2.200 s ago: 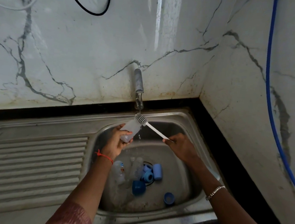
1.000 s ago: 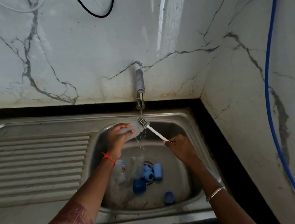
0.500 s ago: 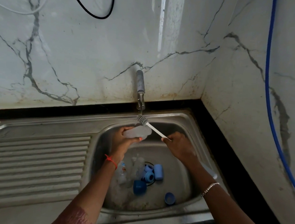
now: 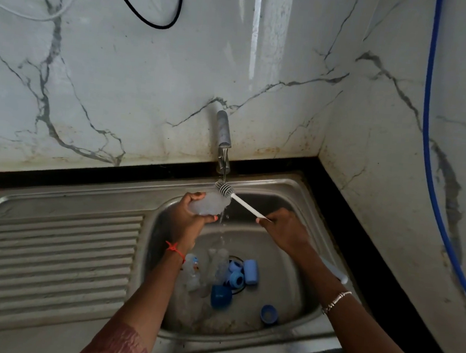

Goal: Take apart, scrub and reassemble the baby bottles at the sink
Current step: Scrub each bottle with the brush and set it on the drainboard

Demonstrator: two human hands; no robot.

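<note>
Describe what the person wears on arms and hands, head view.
Both hands are bare, no gloves. The left hand has a knotted red thread bracelet at the wrist, a coral-painted thumbnail, and a dusty-pink patterned fabric sleeve on the upper arm. The right hand has a thin pale metal chain bracelet at the wrist.

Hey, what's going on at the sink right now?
A person is washing baby bottles. The left hand holds a clear bottle tipped under the running tap; the right hand holds a bottle brush, its head in the stream above the bottle. More bottles and blue caps lie in the sink.
</note>
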